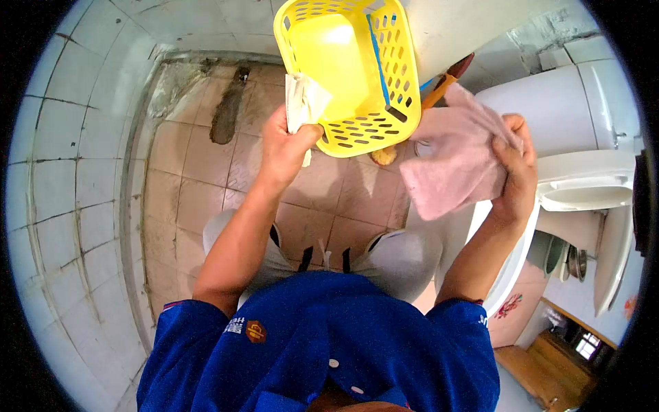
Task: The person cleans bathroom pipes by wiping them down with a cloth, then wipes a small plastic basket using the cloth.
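A yellow plastic basket with slotted walls is at the top of the head view. My left hand is closed at its lower left corner, gripping a folded cream cloth that overlaps the rim; the fingers behind the cloth are hidden. Inside the basket, a thin blue strip with a dark end lies along the right wall. To the right, my right hand pinches the edge of a pink cloth, which spreads out leftward from the fingers. The pink cloth hangs beside the basket without covering it.
White toilet parts are on the right, with the seat and lid behind my right hand. An orange handle leans behind the basket. A dark drain strip runs in the tiled floor. Tiled wall is left.
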Tool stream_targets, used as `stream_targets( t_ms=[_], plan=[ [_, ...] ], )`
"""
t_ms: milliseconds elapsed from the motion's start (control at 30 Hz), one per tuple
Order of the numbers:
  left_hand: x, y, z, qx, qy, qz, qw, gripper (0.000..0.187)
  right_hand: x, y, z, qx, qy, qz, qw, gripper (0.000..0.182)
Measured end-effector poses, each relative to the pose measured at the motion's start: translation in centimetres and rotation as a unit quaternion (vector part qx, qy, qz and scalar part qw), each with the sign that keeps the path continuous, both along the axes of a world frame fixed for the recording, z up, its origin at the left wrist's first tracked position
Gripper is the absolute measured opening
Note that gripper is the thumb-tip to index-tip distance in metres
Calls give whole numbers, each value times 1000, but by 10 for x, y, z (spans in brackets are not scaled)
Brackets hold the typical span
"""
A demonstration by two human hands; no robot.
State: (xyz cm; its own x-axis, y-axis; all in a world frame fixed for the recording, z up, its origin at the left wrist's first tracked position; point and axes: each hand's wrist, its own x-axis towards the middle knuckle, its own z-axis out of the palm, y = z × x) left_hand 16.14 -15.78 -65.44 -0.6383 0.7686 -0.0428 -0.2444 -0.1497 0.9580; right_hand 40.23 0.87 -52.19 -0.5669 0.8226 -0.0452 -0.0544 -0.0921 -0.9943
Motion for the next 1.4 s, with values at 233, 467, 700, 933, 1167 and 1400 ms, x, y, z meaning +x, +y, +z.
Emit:
stream_targets(
  t_ms=[233, 467, 700, 933, 1167, 1400],
  plan=[
    [5, 0, 2, -10, 11, -2, 1000, 34, -89, -31, -15, 476, -243, 25, 845, 22],
    [8, 1, -2, 23, 7, -9, 1000, 37, -158, -23, -82, 608, -489, 185, 597, 21],
    [8, 3, -19, -34, 22, -24, 999, 39, -173, -8, -117, 519, -561, 278, 581, 47],
    [7, 7, -20, 8, -9, -23, 1000, 39, -182, -2, -118, 397, -532, 371, 649, 41],
    [4, 6, -24, 6, -16, -7, 1000, 40, -190, -6, -122, 282, -316, 422, 802, 35],
    [5, 8, -22, 8, -40, 6, 999, 35, -184, -2, -130, -89, -224, 313, 919, 29]
  ],
)
